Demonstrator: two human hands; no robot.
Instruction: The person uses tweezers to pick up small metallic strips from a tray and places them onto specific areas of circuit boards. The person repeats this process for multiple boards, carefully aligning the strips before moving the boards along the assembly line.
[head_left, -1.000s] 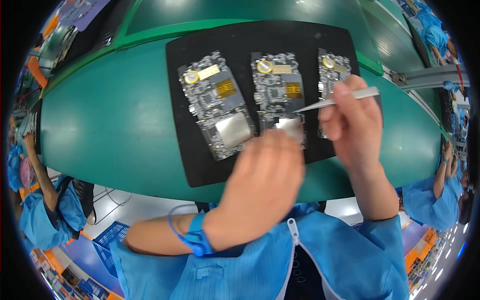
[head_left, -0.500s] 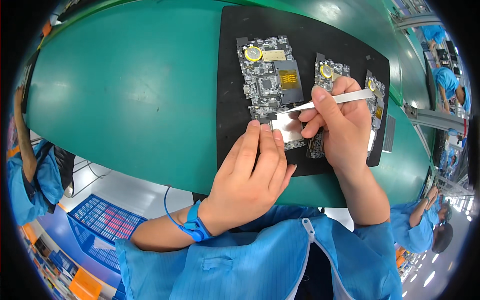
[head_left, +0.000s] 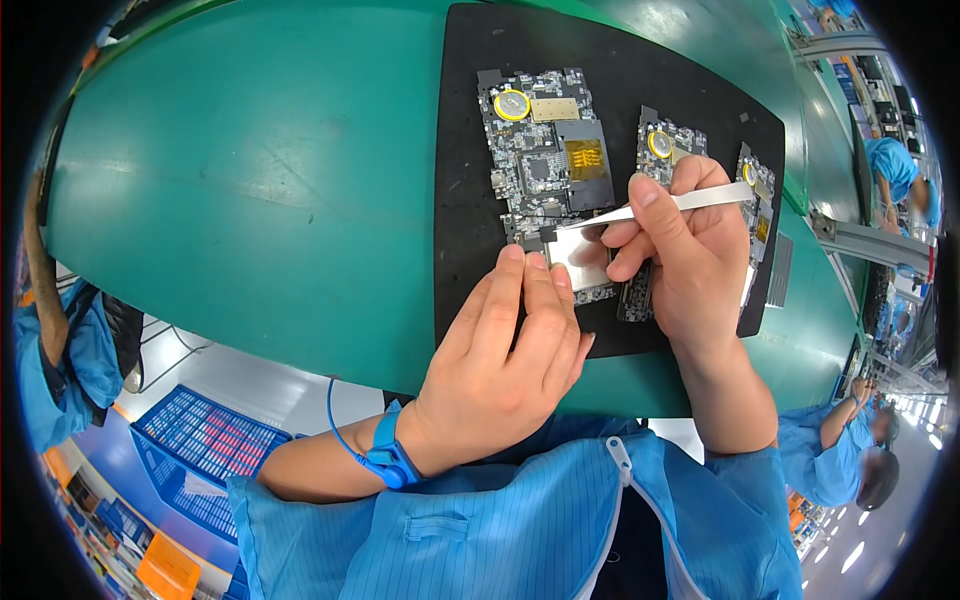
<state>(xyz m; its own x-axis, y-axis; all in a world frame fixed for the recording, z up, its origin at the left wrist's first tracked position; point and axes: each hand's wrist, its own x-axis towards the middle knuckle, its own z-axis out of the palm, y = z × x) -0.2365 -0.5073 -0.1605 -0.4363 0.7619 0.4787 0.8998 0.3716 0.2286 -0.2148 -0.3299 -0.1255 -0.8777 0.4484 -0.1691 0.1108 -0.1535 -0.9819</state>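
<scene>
A black circuit board (head_left: 540, 143) with a round yellow-rimmed coin cell (head_left: 512, 105) and an amber tape patch (head_left: 584, 160) lies on the dark mat. My right hand (head_left: 700, 265) pinches silver tweezers (head_left: 705, 198), whose tips point left at a small black piece (head_left: 548, 234) by the upper corner of a shiny metal plate (head_left: 577, 254) on the board. Whether the tips grip that piece, I cannot tell. My left hand (head_left: 505, 355) holds nothing; its outstretched fingertips rest at the board's lower left edge, beside the plate.
Two more boards, one (head_left: 672, 140) partly behind my right hand and another (head_left: 757, 195) farther right, share the black mat (head_left: 465, 200) on the green table (head_left: 250, 200). A blue cord runs from my left wristband (head_left: 388, 452). A blue basket (head_left: 205, 440) stands lower left. Other people sit at both sides.
The view has shifted a little, moving the board slightly right in the picture. Both hands keep nearly the same pose, tweezer tips still by the plate's upper corner.
</scene>
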